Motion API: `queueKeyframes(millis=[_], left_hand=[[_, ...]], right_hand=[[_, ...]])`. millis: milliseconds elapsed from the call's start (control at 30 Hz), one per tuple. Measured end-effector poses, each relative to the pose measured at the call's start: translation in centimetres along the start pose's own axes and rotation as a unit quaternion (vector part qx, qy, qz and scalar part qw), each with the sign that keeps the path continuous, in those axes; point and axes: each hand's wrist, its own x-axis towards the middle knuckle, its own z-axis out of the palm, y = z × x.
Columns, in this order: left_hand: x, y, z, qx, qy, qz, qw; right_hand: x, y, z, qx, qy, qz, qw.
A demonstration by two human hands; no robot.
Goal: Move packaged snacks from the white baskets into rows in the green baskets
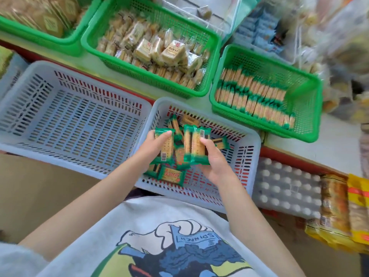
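Your left hand (154, 145) grips one green-edged cracker pack (166, 145), fingers curled round its far end, and your right hand (214, 156) grips two more packs (196, 145) side by side, thumb on top. Both hands hover over the right white basket (249, 156), where loose packs (171, 174) lie jumbled just below and between your fingers. Left of your left fingers sits a second white basket (40, 80). Beyond your right fingers, the green basket (311, 108) holds two rows of the same packs (253, 96) standing on edge. Beyond your left fingers, another green basket (95, 27) carries clear-wrapped snacks (155, 50).
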Motion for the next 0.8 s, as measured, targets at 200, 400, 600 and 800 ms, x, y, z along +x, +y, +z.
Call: queueKeyframes(millis=[200, 400, 600, 800], left_hand=[[1.4, 6.1, 9.7, -0.038, -0.107, 0.025, 0.993], [-0.2, 11.3, 19.1, -0.039, -0.173, 0.065, 0.982], [2.3, 13.8, 25.5, -0.033, -0.208, 0.073, 0.975], [6.0, 15.9, 31.8, -0.017, -0.177, 0.083, 0.981]], right_hand=[[-2.9, -5.2, -1.7, -0.105, 0.087, -0.141, 0.981], [-3.1, -8.8, -7.8, -0.136, 0.072, -0.154, 0.976], [-1.7, -12.3, -14.3, -0.080, 0.093, -0.187, 0.975], [1.0, -15.9, -20.9, -0.093, 0.100, -0.178, 0.974]])
